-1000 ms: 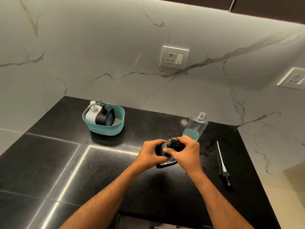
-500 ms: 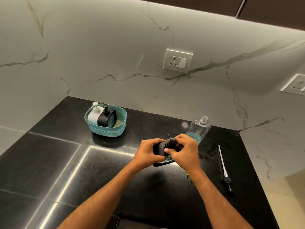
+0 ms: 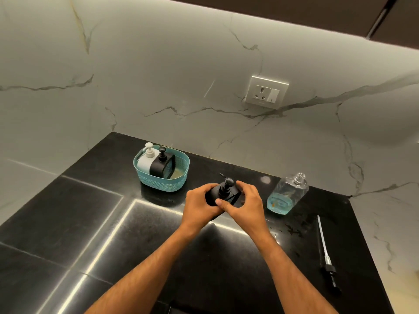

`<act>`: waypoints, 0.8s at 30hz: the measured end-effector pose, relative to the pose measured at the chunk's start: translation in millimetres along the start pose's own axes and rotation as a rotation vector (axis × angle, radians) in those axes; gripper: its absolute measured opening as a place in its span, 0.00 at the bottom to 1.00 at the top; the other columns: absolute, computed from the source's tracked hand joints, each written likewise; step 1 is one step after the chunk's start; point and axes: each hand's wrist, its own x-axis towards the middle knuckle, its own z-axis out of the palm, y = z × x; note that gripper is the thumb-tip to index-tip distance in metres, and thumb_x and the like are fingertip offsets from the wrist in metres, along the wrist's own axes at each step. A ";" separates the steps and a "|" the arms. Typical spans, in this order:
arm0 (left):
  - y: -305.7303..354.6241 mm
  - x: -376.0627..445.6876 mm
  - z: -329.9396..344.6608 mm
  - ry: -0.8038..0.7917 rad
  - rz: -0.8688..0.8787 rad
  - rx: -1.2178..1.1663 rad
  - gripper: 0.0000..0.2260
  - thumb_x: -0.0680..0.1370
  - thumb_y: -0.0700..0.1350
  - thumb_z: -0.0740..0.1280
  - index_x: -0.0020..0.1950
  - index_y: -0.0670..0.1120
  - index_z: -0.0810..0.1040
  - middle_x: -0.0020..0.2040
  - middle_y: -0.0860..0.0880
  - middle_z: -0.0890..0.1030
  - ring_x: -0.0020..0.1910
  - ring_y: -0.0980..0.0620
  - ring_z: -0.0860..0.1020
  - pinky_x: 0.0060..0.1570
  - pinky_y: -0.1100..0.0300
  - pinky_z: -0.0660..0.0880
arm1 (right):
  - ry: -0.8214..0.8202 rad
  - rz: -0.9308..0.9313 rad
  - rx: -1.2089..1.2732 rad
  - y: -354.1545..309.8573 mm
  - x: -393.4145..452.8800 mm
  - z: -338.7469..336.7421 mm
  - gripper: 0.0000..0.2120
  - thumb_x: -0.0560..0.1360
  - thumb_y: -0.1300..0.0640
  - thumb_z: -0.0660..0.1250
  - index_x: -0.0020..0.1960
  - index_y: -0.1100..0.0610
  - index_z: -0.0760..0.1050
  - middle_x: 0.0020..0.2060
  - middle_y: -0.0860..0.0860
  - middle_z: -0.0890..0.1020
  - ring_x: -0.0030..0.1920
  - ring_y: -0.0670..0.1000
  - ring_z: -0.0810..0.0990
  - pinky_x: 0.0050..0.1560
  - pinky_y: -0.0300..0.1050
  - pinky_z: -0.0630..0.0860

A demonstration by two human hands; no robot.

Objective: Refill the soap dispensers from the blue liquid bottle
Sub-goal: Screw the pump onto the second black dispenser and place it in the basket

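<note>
A black soap dispenser [image 3: 223,193] with a black pump head stands on the black counter [image 3: 90,223], held between both hands. My left hand [image 3: 199,206] wraps its left side and my right hand [image 3: 246,203] covers its right side and front. To the right stands a clear bottle [image 3: 286,196] with no cap and a little blue liquid at its bottom. A loose pump with a long tube [image 3: 324,252] lies flat at the right. A white dispenser [image 3: 146,160] and another black dispenser [image 3: 159,166] sit in a teal basket [image 3: 162,182].
A marble wall with a socket plate [image 3: 266,91] rises behind the counter. Wet spots mark the counter near the clear bottle. The counter's right edge runs just past the loose pump.
The view has shifted a little. Both hands stay on the black dispenser; my right fingers have moved from the pump's top down around the body.
</note>
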 end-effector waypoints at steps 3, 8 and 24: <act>-5.3 5.5 -10.6 0.062 -0.030 0.016 0.23 0.66 0.42 0.82 0.60 0.52 0.85 0.44 0.64 0.85 0.48 0.65 0.84 0.47 0.65 0.82 | -0.109 0.035 0.003 -9.5 12.5 14.5 0.47 0.63 0.39 0.83 0.75 0.56 0.70 0.65 0.49 0.76 0.67 0.50 0.74 0.68 0.50 0.75; -10.1 16.3 -26.6 0.150 -0.012 -0.006 0.22 0.66 0.51 0.78 0.60 0.54 0.84 0.44 0.66 0.85 0.47 0.64 0.84 0.46 0.68 0.82 | -0.135 0.015 0.002 -29.5 40.0 38.6 0.45 0.61 0.40 0.84 0.72 0.55 0.72 0.61 0.49 0.76 0.64 0.50 0.75 0.64 0.46 0.76; -29.7 100.7 -79.0 0.385 0.045 0.017 0.22 0.67 0.51 0.81 0.61 0.56 0.82 0.46 0.65 0.84 0.49 0.66 0.83 0.50 0.71 0.79 | -0.177 -0.179 -0.011 -99.2 147.4 92.0 0.32 0.51 0.37 0.79 0.49 0.53 0.82 0.42 0.49 0.85 0.45 0.48 0.84 0.45 0.46 0.84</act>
